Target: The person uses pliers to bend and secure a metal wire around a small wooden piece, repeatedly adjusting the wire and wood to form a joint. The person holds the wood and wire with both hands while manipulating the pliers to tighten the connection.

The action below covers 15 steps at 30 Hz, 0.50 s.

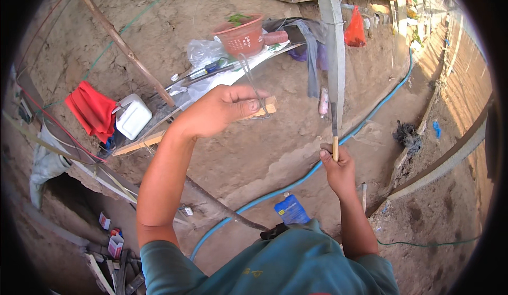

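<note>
My left hand [233, 107] is closed at the end of a pale wooden batten [271, 104], thumb and fingers pressed together. A thin wire loop [247, 72] hangs from above and passes around the batten's end, right by my fingertips. Part of the batten is hidden behind my left forearm and shows again further left. My right hand [339, 168] is wrapped around the light wooden handle of a narrow, dark-bladed knife-like tool [334, 128]. Its blade points up, in front of or beside a grey upright post [332, 46]; whether it touches the post I cannot tell.
A shelf beyond my left hand bears a reddish plastic pot [241, 38], clear plastic and a white container [133, 116]. A red cloth [91, 109] hangs at left. Along the dirt floor runs a blue hose [312, 170], near a blue pouch [291, 209]. A wooden pole [121, 41] slants at upper left.
</note>
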Each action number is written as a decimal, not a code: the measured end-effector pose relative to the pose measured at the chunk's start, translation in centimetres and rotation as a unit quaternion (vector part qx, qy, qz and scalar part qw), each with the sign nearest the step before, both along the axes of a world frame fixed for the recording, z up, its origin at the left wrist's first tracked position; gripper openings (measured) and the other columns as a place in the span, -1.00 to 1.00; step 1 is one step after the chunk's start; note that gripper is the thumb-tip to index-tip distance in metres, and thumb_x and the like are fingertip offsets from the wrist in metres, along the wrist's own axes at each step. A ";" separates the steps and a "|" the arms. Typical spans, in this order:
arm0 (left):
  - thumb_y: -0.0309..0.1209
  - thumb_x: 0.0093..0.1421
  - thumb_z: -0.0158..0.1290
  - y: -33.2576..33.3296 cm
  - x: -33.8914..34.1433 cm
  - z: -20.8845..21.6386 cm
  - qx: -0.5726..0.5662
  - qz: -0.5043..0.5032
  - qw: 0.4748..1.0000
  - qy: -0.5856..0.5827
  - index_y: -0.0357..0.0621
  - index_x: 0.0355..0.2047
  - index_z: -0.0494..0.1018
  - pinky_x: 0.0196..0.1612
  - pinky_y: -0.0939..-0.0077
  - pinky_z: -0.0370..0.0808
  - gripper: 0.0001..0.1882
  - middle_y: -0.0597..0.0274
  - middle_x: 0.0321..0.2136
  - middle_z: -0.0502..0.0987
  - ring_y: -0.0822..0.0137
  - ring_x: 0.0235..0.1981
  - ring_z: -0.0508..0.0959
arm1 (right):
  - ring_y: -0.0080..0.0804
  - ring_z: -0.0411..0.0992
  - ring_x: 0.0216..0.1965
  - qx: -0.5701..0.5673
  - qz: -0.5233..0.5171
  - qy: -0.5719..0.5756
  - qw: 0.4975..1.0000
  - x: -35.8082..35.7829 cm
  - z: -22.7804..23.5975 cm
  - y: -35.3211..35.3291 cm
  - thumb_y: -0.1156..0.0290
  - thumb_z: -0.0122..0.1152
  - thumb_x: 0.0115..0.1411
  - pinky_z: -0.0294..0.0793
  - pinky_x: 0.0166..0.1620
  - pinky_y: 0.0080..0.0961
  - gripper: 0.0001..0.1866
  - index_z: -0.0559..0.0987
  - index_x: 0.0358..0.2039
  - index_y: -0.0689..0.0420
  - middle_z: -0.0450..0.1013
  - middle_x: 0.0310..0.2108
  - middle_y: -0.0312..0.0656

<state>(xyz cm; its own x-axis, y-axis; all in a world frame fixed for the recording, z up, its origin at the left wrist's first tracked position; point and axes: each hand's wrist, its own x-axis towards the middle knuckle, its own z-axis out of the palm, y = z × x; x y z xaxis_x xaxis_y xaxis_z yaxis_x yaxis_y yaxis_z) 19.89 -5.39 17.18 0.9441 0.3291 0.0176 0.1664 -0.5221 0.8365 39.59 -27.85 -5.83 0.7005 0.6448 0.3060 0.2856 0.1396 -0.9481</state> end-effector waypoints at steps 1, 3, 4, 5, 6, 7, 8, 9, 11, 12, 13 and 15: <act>-0.26 0.48 0.14 -0.1 -0.4 0.1 -0.002 -0.004 1.000 0.002 -0.29 0.22 0.52 0.07 0.56 0.51 -0.56 0.31 -0.06 0.67 0.53 -0.04 0.56 | -0.55 0.37 -0.32 -0.009 -0.019 -0.073 0.997 0.0 0.3 -0.2 0.32 0.39 0.37 0.35 -0.23 -0.58 -0.69 0.68 -0.04 0.30 0.43 -0.35 -0.31; -0.24 0.42 0.21 -0.1 -1.4 0.2 -0.020 0.000 1.000 0.004 -0.30 0.21 0.53 0.08 0.53 0.52 -0.52 0.31 -0.05 0.66 0.51 -0.03 0.56 | -0.47 0.40 -0.24 -0.007 0.006 -0.058 0.998 -0.1 1.8 -0.6 0.35 0.41 0.34 0.41 -0.16 -0.51 -0.73 0.70 -0.06 0.26 0.43 -0.29 -0.24; -0.22 0.40 0.25 -0.2 -2.1 0.3 -0.028 0.005 1.000 0.006 -0.30 0.21 0.53 0.08 0.52 0.52 -0.50 0.32 -0.04 0.66 0.50 -0.03 0.57 | -0.43 0.41 -0.20 -0.004 0.021 -0.050 0.999 -0.3 2.8 -0.7 0.37 0.42 0.33 0.43 -0.13 -0.47 -0.75 0.70 -0.07 0.24 0.42 -0.27 -0.20; -0.21 0.36 0.29 -0.2 -2.9 0.3 -0.040 0.000 0.999 -0.003 -0.30 0.20 0.54 0.08 0.52 0.52 -0.47 0.31 -0.04 0.65 0.49 -0.03 0.57 | -0.43 0.41 -0.20 0.002 0.056 -0.032 0.998 -0.5 3.5 -0.6 0.36 0.42 0.33 0.44 -0.13 -0.47 -0.74 0.70 -0.06 0.25 0.43 -0.26 -0.20; -0.20 0.32 0.33 -0.3 -3.7 0.1 -0.052 -0.003 0.999 -0.012 -0.30 0.19 0.54 0.08 0.51 0.52 -0.45 0.30 -0.03 0.65 0.48 -0.03 0.57 | -0.43 0.41 -0.20 0.008 0.093 -0.015 0.996 -0.8 4.4 -0.5 0.35 0.42 0.33 0.44 -0.13 -0.47 -0.73 0.70 -0.06 0.25 0.43 -0.25 -0.20; -0.18 0.28 0.37 -0.6 -4.6 -0.1 -0.064 -0.003 0.998 -0.021 -0.30 0.18 0.54 0.07 0.51 0.52 -0.42 0.29 -0.02 0.65 0.47 -0.03 0.57 | -0.42 0.42 -0.20 0.014 0.133 0.003 0.991 -1.1 5.1 -0.2 0.34 0.42 0.33 0.44 -0.13 -0.47 -0.72 0.70 -0.06 0.26 0.44 -0.24 -0.19; -0.18 0.14 0.48 -1.4 -4.8 0.1 -0.072 0.029 0.997 -0.022 -0.30 0.13 0.57 0.06 0.49 0.52 -0.36 0.25 -0.02 0.64 0.45 -0.04 0.58 | -0.43 0.42 -0.20 0.024 0.156 0.003 0.987 -1.5 5.6 0.0 0.33 0.42 0.33 0.45 -0.12 -0.47 -0.71 0.70 -0.05 0.26 0.44 -0.23 -0.19; -0.19 0.12 0.49 -2.0 -5.2 0.0 -0.067 0.044 0.996 -0.031 -0.30 0.11 0.58 0.05 0.47 0.52 -0.36 0.23 -0.03 0.65 0.43 -0.05 0.59 | -0.43 0.42 -0.19 0.034 0.180 0.002 0.983 -1.9 6.2 0.3 0.33 0.42 0.33 0.45 -0.12 -0.47 -0.71 0.71 -0.05 0.26 0.44 -0.22 -0.19; -0.22 0.07 0.52 -3.2 -6.2 0.1 -0.056 0.072 0.995 -0.051 -0.31 0.08 0.60 0.04 0.43 0.52 -0.37 0.19 -0.05 0.65 0.38 -0.06 0.60 | -0.43 0.42 -0.18 0.047 0.225 -0.003 0.973 -2.6 7.4 0.9 0.33 0.43 0.33 0.46 -0.11 -0.47 -0.70 0.71 -0.03 0.26 0.45 -0.20 -0.19; -0.21 0.04 0.53 -4.4 -6.7 0.6 -0.008 0.078 0.995 -0.064 -0.31 0.03 0.62 0.03 0.37 0.52 -0.38 0.14 -0.08 0.67 0.29 -0.07 0.62 | -0.43 0.43 -0.18 0.050 0.249 -0.007 0.967 -3.0 8.0 1.3 0.33 0.43 0.32 0.46 -0.10 -0.47 -0.69 0.71 -0.03 0.26 0.45 -0.20 -0.19; -0.19 0.04 0.52 -5.0 -7.5 0.7 0.037 0.063 0.994 -0.080 -0.31 0.03 0.63 0.03 0.35 0.52 -0.38 0.12 -0.09 0.67 0.27 -0.07 0.63 | -0.43 0.43 -0.18 0.052 0.275 -0.010 0.960 -3.5 8.4 1.7 0.33 0.43 0.32 0.47 -0.10 -0.47 -0.69 0.71 -0.02 0.25 0.45 -0.19 -0.18; -0.17 0.05 0.51 -6.2 -8.9 0.8 0.127 0.034 0.986 -0.105 -0.31 0.02 0.63 0.03 0.32 0.52 -0.38 0.09 -0.10 0.68 0.22 -0.06 0.63 | -0.39 0.47 -0.16 0.059 0.325 0.006 0.944 -4.2 8.8 2.3 0.34 0.43 0.32 0.50 -0.09 -0.44 -0.69 0.71 -0.01 0.25 0.46 -0.17 -0.15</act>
<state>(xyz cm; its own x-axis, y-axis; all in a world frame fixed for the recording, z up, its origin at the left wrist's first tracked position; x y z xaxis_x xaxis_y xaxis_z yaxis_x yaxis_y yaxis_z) 11.02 -11.55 17.94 0.8871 0.3510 0.2998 0.0458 -0.7133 0.6993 35.39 -25.51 2.93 0.1732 0.9010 0.3977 0.0933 0.3869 -0.9174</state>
